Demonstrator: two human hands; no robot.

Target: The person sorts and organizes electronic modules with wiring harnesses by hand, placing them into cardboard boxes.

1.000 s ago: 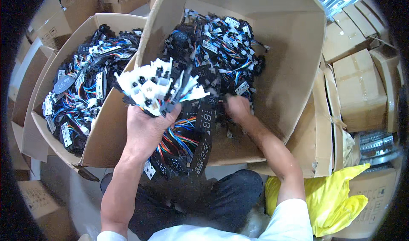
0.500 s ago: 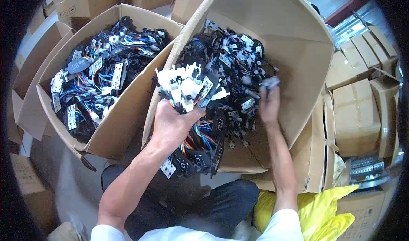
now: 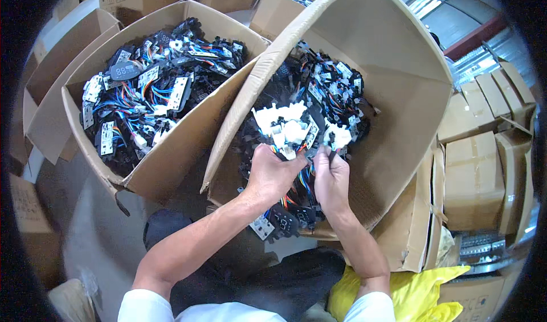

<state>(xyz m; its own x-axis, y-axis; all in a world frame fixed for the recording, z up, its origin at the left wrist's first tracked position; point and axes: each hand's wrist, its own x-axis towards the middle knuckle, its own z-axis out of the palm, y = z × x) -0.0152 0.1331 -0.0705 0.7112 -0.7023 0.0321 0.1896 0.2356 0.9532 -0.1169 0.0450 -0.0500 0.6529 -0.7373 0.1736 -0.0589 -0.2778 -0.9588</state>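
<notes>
My left hand grips a bunch of white plastic connectors with coloured wires that trail down to small black display boards. My right hand is closed on another white connector piece right beside that bunch. Both hands hover over the tilted cardboard box, which is filled with a tangle of black parts, white tags and wire harnesses.
A second open cardboard box to the left holds similar black boards with blue and orange wires. More cardboard boxes stack on the right and at the back. A yellow bag lies near my right elbow.
My right hand came back from deep in the box to meet the left one, now holding a white connector. The left hand's bunch shifted right and lower.
</notes>
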